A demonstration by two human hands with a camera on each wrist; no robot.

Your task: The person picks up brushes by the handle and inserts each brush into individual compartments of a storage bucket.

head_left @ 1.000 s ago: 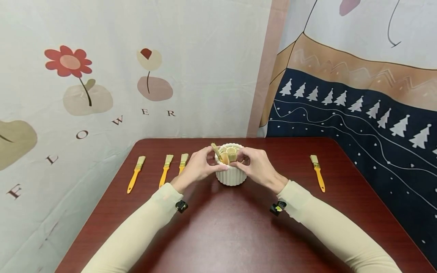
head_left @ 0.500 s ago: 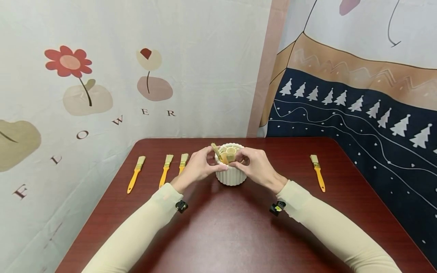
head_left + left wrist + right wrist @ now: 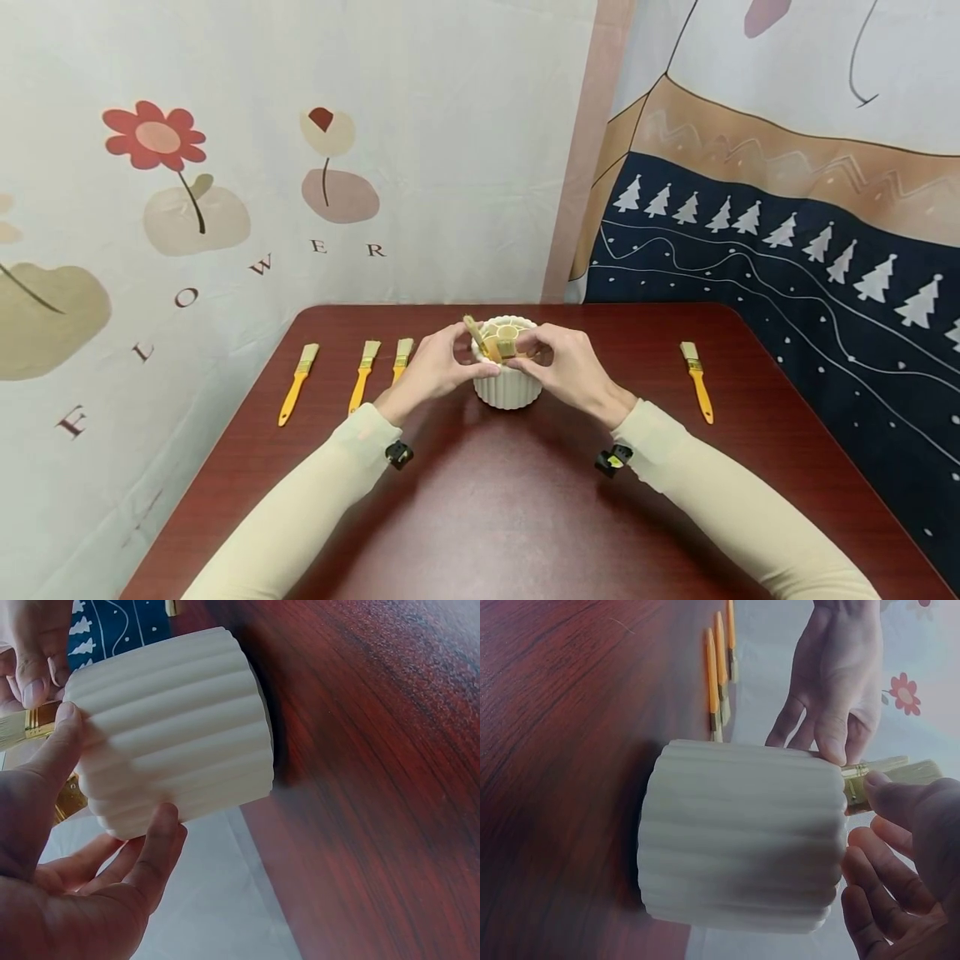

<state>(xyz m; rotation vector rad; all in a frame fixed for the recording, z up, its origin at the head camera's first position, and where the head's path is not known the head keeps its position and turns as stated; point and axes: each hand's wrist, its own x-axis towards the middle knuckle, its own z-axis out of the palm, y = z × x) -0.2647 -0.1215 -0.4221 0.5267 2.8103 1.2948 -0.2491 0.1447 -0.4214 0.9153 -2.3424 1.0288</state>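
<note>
A white ribbed holder (image 3: pixel 507 390) with a divided top stands upright near the table's back edge. My left hand (image 3: pixel 438 362) grips its left side, thumb at the rim and other fingers spread round the wall. Between thumb and fingers of my right hand (image 3: pixel 566 358) is a paintbrush (image 3: pixel 506 347), pinched near its metal ferrule, bristles up at the holder's top. Its handle is hidden inside the holder. Another paintbrush (image 3: pixel 474 332) leans out at the left of the rim, bristles up. In the right wrist view, the pinched brush's ferrule (image 3: pixel 857 796) sits right at the rim.
Three yellow-handled brushes lie left of the holder: an outer brush (image 3: pixel 300 379), a middle brush (image 3: pixel 365 375) and an inner brush (image 3: pixel 403 358) partly behind my left hand. Another brush (image 3: pixel 697 379) lies at the right. Printed cloth (image 3: pixel 465 167) hangs behind the dark red table (image 3: pixel 480 517).
The brush in my right hand has shifted slightly down and left at the holder's top. My left hand keeps its place on the holder. The head view has turned slightly.
</note>
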